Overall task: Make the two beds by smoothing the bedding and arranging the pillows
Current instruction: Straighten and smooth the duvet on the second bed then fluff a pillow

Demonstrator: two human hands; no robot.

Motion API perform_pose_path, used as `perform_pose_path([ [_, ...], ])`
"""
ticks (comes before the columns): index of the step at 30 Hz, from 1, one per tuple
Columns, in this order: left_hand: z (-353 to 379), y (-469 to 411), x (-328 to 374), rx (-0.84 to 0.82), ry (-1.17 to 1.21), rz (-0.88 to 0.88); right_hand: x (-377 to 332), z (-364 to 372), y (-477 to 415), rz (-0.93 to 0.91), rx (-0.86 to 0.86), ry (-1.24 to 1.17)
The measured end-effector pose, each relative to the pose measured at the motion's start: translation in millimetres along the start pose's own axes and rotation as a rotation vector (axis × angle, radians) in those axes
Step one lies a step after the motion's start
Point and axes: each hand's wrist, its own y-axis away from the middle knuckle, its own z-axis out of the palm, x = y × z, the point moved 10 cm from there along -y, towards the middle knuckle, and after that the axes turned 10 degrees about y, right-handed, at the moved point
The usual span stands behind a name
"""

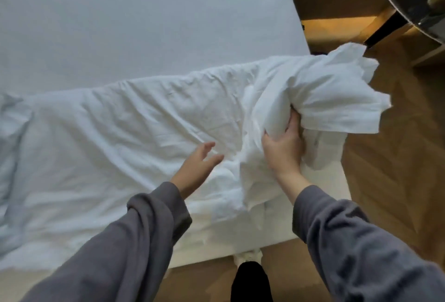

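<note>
One duvet [120,133], its bunched corner gripped by the right hand [284,148] (left hand [199,165]: fingers straight).

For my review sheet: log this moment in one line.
right hand: grips bunched duvet corner | left hand: open over duvet | duvet: wrinkled, unsmoothed | sheet: bare beyond duvet

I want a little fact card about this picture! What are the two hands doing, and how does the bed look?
Duvet: white, wrinkled, spread across the near part of the bed
Sheet: smooth, uncovered on the far part
Left hand: open, fingers straight, reaching over the duvet; cannot tell if it touches
Right hand: grips a bunched-up end of the duvet at the bed's right edge
Floor: wooden, right of the bed
</note>
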Motion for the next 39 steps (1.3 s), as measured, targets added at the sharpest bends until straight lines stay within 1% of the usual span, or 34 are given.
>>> perform_pose_path([
  [1, -24.9, 13.7, 7.3, 0.012, 0.123, -0.019, -29.0, 22.1, 18.7, -0.077, -0.114, 0.01],
  [2, -52.5, 27.6, 12.8, 0.028, 0.235, -0.034, -54.1, 49.3, 42.7, -0.136, -0.266, 0.018],
  [3, -82.8, 41.7, 15.8, 0.048, 0.352, -0.04, -69.6, 78.5, 73.5, -0.183, -0.425, 0.078],
  [4, -116.2, 56.9, 16.9, 0.078, 0.476, -0.039, -80.6, 104.3, 104.6, -0.237, -0.527, 0.225],
  [5, -151.2, 71.6, 12.1, 0.11, 0.599, -0.034, -95.4, 123.7, 129.7, -0.315, -0.57, 0.34],
  [7, -219.6, 102.2, -4.8, 0.142, 0.83, 0.025, -137.5, 153.0, 189.4, -0.569, -0.643, 0.709],
  [8, -247.8, 119.3, -17.9, 0.149, 0.929, 0.046, -136.1, 182.1, 217.0, -0.576, -0.797, 0.84],
  [9, -274.3, 134.7, -41.2, 0.17, 1.001, 0.043, -141.4, 205.4, 251.7, -0.675, -0.929, 0.795],
  [10, -295.8, 149.4, -69.1, 0.217, 1.034, 0.027, -155.1, 227.2, 288.0, -0.98, -1.0, 0.829],
  [11, -316.0, 162.0, -101.8, 0.29, 1.011, 0.018, -167.1, 242.1, 312.5, -1.199, -0.963, 0.86],
  [12, -329.5, 173.0, -132.3, 0.341, 0.959, 0.01, -168.7, 260.4, 332.0, -1.357, -0.888, 0.893],
  [13, -338.4, 180.7, -163.7, 0.36, 0.908, -0.004, -161.5, 279.7, 349.4, -1.477, -0.86, 0.921],
  [14, -340.9, 186.2, -188.3, 0.361, 0.871, -0.032, -155.6, 294.6, 358.3, -1.529, -0.819, 0.974],
  [16, -334.8, 190.6, -228.3, 0.338, 0.808, -0.149, -138.5, 319.6, 362.4, -1.466, -0.918, 1.084],
  [18, -328.2, 189.3, -241.3, 0.327, 0.717, -0.217, -135.6, 325.7, 363.5, -1.491, -0.855, 1.105],
  [19, -331.1, 186.2, -238.9, 0.36, 0.618, -0.197, -135.0, 323.5, 364.2, -1.521, -0.821, 1.094],
  [21, -335.1, 178.1, -209.3, 0.432, 0.376, -0.087, -133.7, 317.1, 364.0, -1.548, -0.813, 1.094],
  [22, -334.5, 174.6, -194.9, 0.464, 0.285, -0.058, -134.9, 313.3, 364.5, -1.559, -0.813, 1.058],
  [24, -329.8, 170.8, -179.2, 0.515, 0.12, -0.089, -137.6, 304.9, 361.9, -1.551, -0.833, 0.997],
  [26, -320.7, 168.3, -173.0, 0.498, -0.016, -0.144, -137.2, 291.8, 360.7, -1.575, -0.86, 0.949],
  [28, -317.1, 171.2, -163.8, 0.517, -0.041, -0.137, -140.8, 274.6, 355.5, -1.551, -0.844, 0.829],
  [29, -318.2, 176.4, -151.7, 0.57, -0.056, -0.077, -145.2, 266.4, 348.5, -1.48, -0.829, 0.746],
  [31, -315.7, 188.5, -119.4, 0.669, -0.169, 0.12, -155.0, 251.5, 323.2, -1.221, -0.759, 0.548],
  [32, -308.7, 191.7, -108.0, 0.659, -0.229, 0.183, -155.3, 247.9, 311.4, -1.1, -0.732, 0.477],
  [33, -300.5, 192.0, -104.7, 0.618, -0.282, 0.184, -153.2, 249.0, 305.5, -1.022, -0.737, 0.462],
  [34, -296.1, 191.6, -107.1, 0.585, -0.338, 0.151, -151.3, 253.8, 306.6, -1.01, -0.76, 0.505],
  [36, -306.4, 192.5, -121.9, 0.605, -0.433, 0.079, -147.7, 265.6, 321.9, -1.115, -0.806, 0.66],
  [38, -333.3, 199.8, -149.3, 0.688, -0.385, -0.011, -148.7, 270.2, 333.0, -1.233, -0.759, 0.76],
  [39, -346.3, 205.3, -169.9, 0.726, -0.317, -0.085, -148.6, 271.8, 333.3, -1.248, -0.718, 0.808],
])
